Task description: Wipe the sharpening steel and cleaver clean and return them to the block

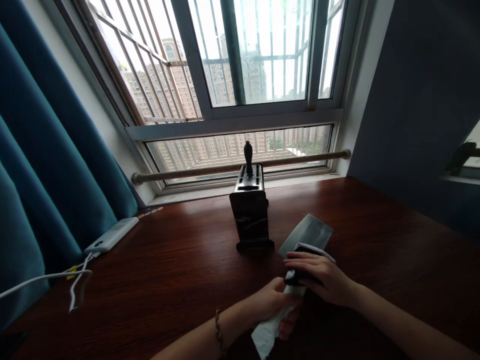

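Note:
A wide cleaver blade [306, 231] lies flat on the dark wooden table [180, 270], pointing away from me toward a dark knife block [250, 210]. My right hand [318, 277] is closed over the cleaver's dark handle, fingers wrapped round it. My left hand [272, 300] is closed on a white cloth or paper towel [268, 332] just under the handle end. One dark-handled knife [248, 157] stands upright in the block.
A white power bank [112, 234] with white cables [71, 280] lies at the table's left edge beside a blue curtain [45, 165]. Behind the block is a window with a wooden rail [300, 159]. A dark blue wall stands at the right.

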The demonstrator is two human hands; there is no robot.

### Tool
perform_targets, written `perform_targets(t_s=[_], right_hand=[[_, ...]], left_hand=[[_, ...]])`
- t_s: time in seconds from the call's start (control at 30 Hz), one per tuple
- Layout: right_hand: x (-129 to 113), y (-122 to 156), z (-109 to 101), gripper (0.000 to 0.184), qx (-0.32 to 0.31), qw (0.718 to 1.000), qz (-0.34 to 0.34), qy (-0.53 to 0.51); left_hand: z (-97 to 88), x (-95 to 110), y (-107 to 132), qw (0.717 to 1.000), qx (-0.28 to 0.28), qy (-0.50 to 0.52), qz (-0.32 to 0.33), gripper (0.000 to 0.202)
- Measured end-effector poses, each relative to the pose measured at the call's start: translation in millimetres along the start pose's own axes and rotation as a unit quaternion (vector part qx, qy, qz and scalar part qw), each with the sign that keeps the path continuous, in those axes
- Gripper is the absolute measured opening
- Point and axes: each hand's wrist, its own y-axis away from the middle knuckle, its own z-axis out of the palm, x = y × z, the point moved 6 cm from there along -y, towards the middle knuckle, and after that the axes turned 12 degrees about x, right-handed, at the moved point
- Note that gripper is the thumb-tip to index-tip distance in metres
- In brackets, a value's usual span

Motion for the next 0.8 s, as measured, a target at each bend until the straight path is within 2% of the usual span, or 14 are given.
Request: perform_targets(t_s=[0.17, 0.23, 0.3, 0.37, 0.43, 0.5, 0.57, 0.63, 0.7, 0.73, 0.8], right_hand=[[37.9, 6.1, -21.9, 0.032, 0.052, 0.998, 0.017, 0.045], [59.7, 9.5, -38.6, 0.027, 0.115, 0.988, 0.043, 0.094], [75.6, 14.1, -61.2, 0.023, 0.206, 0.962, 0.067, 0.166], [79.1, 19.4, -83.4, 0.021, 0.303, 0.921, 0.087, 0.231], [70.4, 23.3, -96.5, 0.018, 0.38, 0.885, 0.104, 0.247], [53.6, 21.7, -93.4, 0.013, 0.402, 0.886, 0.103, 0.209], [31.3, 12.4, -72.1, 0.013, 0.333, 0.929, 0.058, 0.148], [7.4, 3.2, -38.8, 0.025, 0.187, 0.977, -0.025, 0.103], [-5.7, 1.3, -13.2, 0.037, 0.066, 0.993, -0.073, 0.071], [-6.3, 1.3, -6.9, 0.04, 0.033, 0.995, -0.075, 0.058], [3.1, 1.4, -7.0, 0.039, 0.024, 0.998, -0.049, 0.041]], left_hand=[[1.6, -0.1, 0.5, 1.0, -0.015, -0.022, -0.015, 0.028], [2.2, -0.6, 0.5, 0.999, -0.017, -0.029, -0.017, 0.03], [3.1, -1.3, 0.7, 0.999, -0.02, -0.033, -0.019, 0.032], [4.3, -1.1, 1.4, 0.999, -0.022, -0.037, -0.018, 0.035], [5.7, -0.4, 2.3, 0.999, -0.024, -0.044, -0.014, 0.036], [6.2, -0.5, 2.5, 0.998, -0.024, -0.059, -0.015, 0.036], [5.3, -2.7, 1.7, 0.997, -0.021, -0.074, -0.025, 0.033], [2.8, -5.3, -0.2, 0.996, -0.011, -0.079, -0.033, 0.03], [-0.2, -6.7, -1.9, 0.997, 0.006, -0.075, -0.035, 0.03], [-1.2, -6.6, -2.2, 0.997, 0.013, -0.073, -0.032, 0.03], [-0.9, -5.4, -1.7, 0.997, 0.011, -0.071, -0.029, 0.031]])
